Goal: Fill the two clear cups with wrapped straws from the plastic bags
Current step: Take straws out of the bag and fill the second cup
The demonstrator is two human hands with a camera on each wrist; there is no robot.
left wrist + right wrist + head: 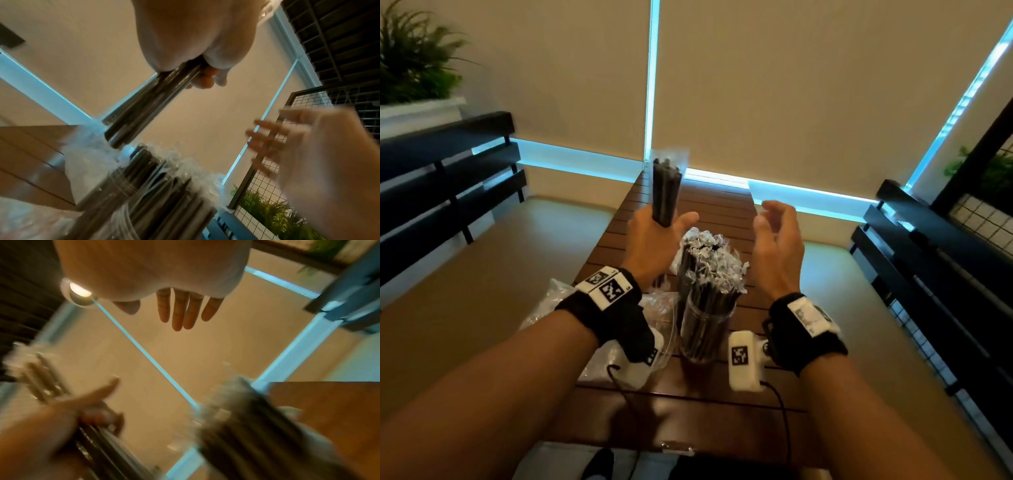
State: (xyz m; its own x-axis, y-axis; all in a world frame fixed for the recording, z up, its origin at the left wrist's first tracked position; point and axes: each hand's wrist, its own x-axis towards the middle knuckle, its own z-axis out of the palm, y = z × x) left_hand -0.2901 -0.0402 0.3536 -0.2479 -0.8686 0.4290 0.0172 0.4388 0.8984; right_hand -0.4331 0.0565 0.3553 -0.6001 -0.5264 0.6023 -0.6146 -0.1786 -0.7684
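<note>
The head view looks down over the brown slatted wooden table [709,205]; both wrist views look up close, sharing the clear straw-filled cup [144,186] at lower frame.

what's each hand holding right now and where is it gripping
The left hand grips a bundle of wrapped straws near its lower part. The right hand is open, holding nothing.

left hand [654,240] gripping, right hand [777,246] loosely spread

Slatted wood table [719,212]; glossy plastic-wrapped straws [666,192].
</note>
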